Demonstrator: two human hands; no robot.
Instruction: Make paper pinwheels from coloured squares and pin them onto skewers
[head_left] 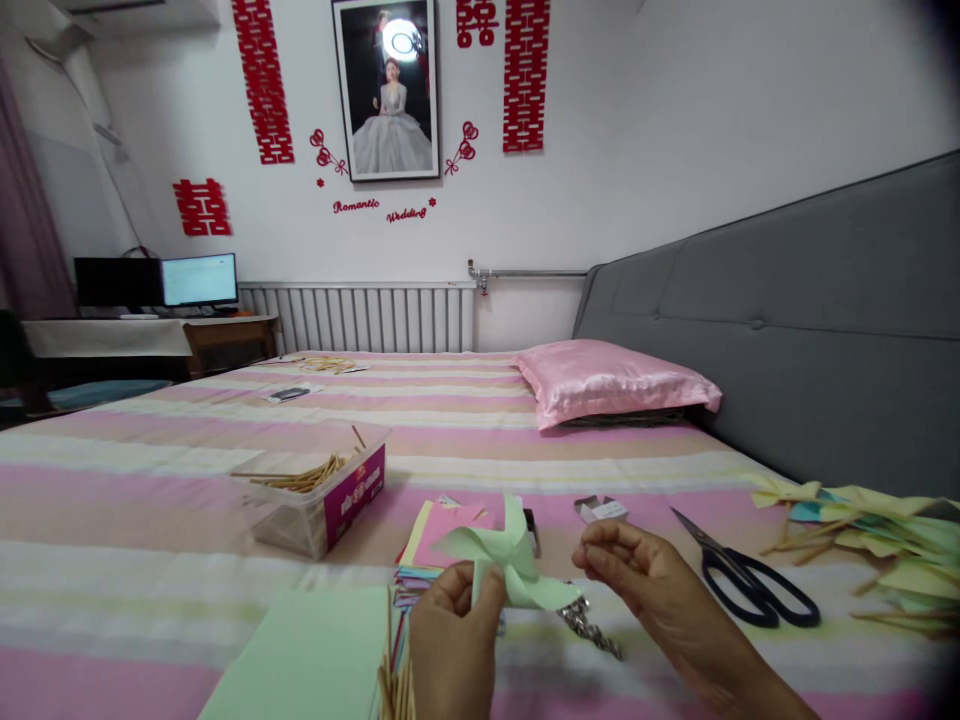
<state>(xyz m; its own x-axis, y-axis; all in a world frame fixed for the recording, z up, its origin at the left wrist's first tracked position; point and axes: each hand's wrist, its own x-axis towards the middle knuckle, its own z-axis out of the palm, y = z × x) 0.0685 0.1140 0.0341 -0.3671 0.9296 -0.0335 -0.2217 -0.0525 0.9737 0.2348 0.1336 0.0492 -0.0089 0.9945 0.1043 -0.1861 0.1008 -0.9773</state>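
Low over the near edge of the striped bed (150, 560), a pale green paper pinwheel (510, 572) is held up between two hands. Its folded vanes curl in toward the middle, one pointing up, one spreading left and one trailing down to the right; the paper is plain, matt and a little creased. The left hand (454, 640) pinches it from below, thumb and fingers closed on the lower left vane. The right hand (637, 570) sits just beside the pinwheel's right side with its fingertips drawn together; whether they grip anything I cannot tell.

Under the left hand stand thin wooden sticks (396, 680), beside a flat light green sheet (307, 655). Behind the pinwheel lies a stack of coloured paper (442, 535), pink on top. To the left is a clear plastic box (319, 500) with more sticks in it. Black-handled scissors (750, 580) lie to the right of the right hand, and farther right a heap of finished paper pinwheels (877, 545) in yellow, green and blue. A small metal chain (592, 625) lies below the pinwheel. A pink pillow (611, 380) rests against the grey headboard (817, 300).
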